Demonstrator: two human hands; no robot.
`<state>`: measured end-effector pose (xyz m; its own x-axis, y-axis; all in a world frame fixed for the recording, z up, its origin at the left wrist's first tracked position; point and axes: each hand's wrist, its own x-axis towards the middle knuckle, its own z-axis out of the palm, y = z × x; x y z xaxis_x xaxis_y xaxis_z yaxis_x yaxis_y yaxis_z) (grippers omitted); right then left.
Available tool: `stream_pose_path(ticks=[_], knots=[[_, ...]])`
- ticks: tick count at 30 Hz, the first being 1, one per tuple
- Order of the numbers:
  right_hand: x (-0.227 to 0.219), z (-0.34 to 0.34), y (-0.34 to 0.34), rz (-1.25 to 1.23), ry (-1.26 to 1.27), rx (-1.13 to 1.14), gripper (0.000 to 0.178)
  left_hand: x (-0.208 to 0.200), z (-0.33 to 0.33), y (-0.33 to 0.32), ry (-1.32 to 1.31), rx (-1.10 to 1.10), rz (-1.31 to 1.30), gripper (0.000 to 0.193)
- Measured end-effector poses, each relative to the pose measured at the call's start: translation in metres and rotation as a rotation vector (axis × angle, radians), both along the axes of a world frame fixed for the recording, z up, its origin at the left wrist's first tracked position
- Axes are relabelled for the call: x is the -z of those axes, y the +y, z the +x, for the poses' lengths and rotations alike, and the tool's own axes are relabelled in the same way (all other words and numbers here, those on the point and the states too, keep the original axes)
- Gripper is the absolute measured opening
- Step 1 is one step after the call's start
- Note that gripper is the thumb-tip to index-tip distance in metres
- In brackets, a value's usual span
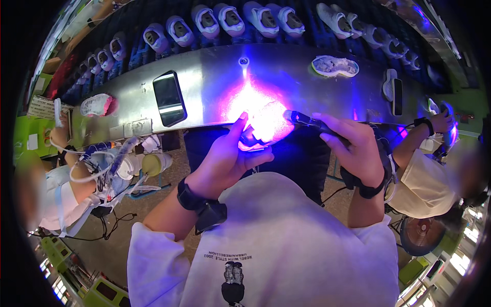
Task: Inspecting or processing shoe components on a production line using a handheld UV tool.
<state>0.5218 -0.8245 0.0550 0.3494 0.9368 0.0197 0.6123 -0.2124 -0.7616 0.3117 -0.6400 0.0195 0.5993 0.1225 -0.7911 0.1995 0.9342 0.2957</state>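
A shoe (pixel 249 137) is in my left hand (pixel 222 158), just above the near edge of the metal table. My thumb lies along its side and the fingers are curled beneath it. Glare in white and violet washes out most of its surface. My right hand (pixel 355 146) grips a slim black flashlight (pixel 307 121) from the right side. Its lit head points left at the shoe, close by; the glare hides whether the two touch. Black bands circle both of my wrists.
Beyond the metal table (pixel 204 64), pale shoes (pixel 230 21) stand in a row on a dark conveyor. A phone (pixel 170 100) lies left of the glow, a pale shoe sole (pixel 335 66) far right. Co-workers sit on both sides; the right one's hand (pixel 441 122) is near another violet light.
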Motion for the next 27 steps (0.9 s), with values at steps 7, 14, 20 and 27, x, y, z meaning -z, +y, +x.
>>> stream_pose_path(ticks=[7,14,20,27], knots=[[0.012,-0.011,0.005,0.064,0.14,0.017,0.042,0.02,-0.014,-0.002,-0.101,-0.119,-0.557,0.043],[0.037,-0.035,-0.014,0.127,0.082,0.099,0.041,-0.002,-0.003,-0.004,-0.318,-0.115,-0.826,0.047],[0.078,-0.009,-0.028,0.13,0.041,0.286,0.044,0.012,0.026,0.008,-0.48,-0.033,0.088,0.044],[0.145,0.068,-0.014,0.104,0.145,0.688,0.046,0.001,0.03,0.0,-0.045,0.082,1.884,0.079]])
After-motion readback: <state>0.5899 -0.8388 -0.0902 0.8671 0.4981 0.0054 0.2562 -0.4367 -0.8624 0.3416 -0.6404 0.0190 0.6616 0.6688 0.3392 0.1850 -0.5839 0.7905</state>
